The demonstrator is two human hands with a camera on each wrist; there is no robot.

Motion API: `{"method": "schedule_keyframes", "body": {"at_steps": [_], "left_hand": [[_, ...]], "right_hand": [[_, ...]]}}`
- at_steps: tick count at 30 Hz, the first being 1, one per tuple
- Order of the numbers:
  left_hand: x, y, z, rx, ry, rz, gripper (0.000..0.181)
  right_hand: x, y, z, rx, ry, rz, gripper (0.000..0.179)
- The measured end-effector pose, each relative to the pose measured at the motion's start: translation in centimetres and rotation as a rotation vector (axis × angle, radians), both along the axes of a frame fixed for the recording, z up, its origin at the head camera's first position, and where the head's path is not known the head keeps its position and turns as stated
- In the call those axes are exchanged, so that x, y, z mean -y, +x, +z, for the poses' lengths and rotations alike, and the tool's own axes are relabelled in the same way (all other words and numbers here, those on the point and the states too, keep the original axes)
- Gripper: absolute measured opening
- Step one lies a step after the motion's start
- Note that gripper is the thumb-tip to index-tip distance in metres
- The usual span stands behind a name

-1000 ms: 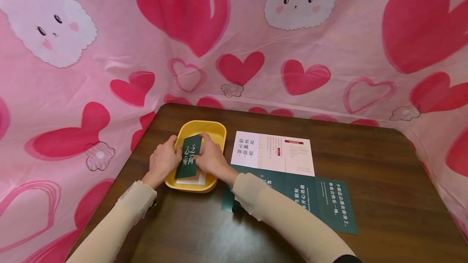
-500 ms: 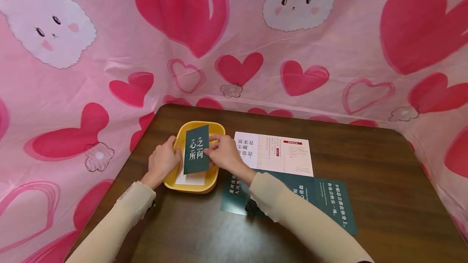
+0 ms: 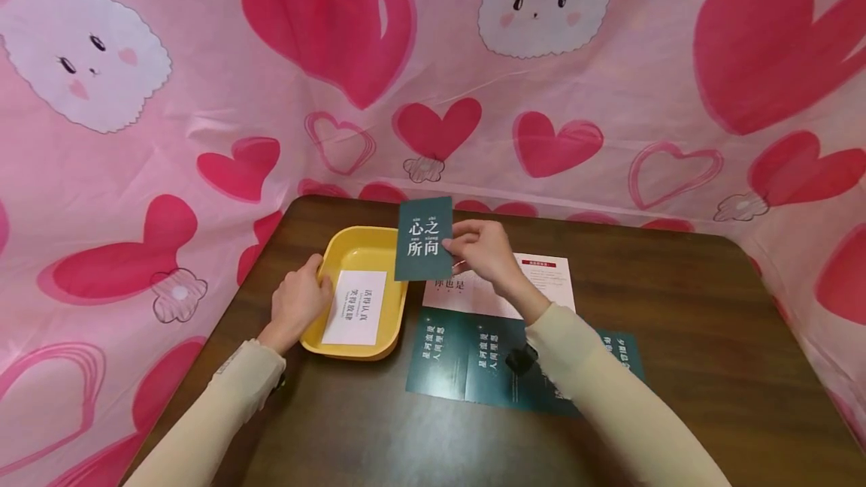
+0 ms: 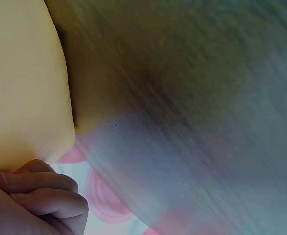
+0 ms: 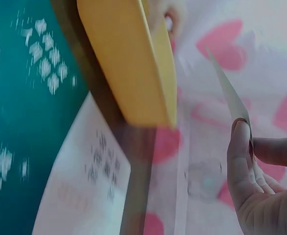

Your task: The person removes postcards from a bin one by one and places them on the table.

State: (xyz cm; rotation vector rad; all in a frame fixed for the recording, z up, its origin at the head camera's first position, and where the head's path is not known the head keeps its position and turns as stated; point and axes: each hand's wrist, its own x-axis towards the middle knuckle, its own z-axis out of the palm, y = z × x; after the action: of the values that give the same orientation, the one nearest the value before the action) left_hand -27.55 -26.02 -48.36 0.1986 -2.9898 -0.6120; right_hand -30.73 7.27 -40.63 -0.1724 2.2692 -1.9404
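Observation:
A dark green card point(image 3: 423, 239) with white Chinese characters is pinched at its right edge by my right hand point(image 3: 489, 252), raised above the table. The right wrist view shows that card point(image 5: 231, 93) edge-on between thumb and fingers. My left hand point(image 3: 298, 303) grips the left rim of a yellow tray point(image 3: 357, 240). In the left wrist view the curled fingers point(image 4: 50, 188) of that hand sit at the tray's edge point(image 4: 28, 83). A white card point(image 3: 355, 307) with dark characters lies inside the tray.
Right of the tray, several pale cards point(image 3: 549, 280) and a row of dark green cards point(image 3: 440, 370) lie on the brown wooden table point(image 3: 683, 322). A pink cloth point(image 3: 575, 81) printed with hearts and rabbits hangs behind and to the left.
My right hand has lifted the green card out of the tray and carried it rightward, uncovering the white card. The left hand let go of the green card's side and stays at the tray rim.

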Motion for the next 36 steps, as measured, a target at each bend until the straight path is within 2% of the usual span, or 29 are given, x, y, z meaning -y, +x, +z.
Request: {"method": "schedule_keyframes", "body": {"at_steps": [3,11,21,26,36], "left_hand": [[-0.1,0.0,0.0,0.01,0.01,0.002,0.044],[0.1,0.1,0.2,0.041,0.02,0.018,0.047],[-0.2,0.0,0.2,0.049,0.033,0.019,0.048],[-0.2,0.0,0.1,0.046,0.033,0.013,0.048],[-0.2,0.0,0.2,0.062,0.054,0.021,0.049]], "right_hand": [[-2.6,-0.3,0.0,-0.012,-0.005,-0.041,0.035],[-9.0,-0.4,-1.1,0.016,0.075,-0.116,0.041],[-16.1,0.3,-2.6,0.065,0.172,-0.214,0.048],[-19.0,0.8,-3.9,0.101,0.182,-0.253,0.051],[-23.5,2.3,-6.1,0.152,0.286,-0.275,0.057]]}}
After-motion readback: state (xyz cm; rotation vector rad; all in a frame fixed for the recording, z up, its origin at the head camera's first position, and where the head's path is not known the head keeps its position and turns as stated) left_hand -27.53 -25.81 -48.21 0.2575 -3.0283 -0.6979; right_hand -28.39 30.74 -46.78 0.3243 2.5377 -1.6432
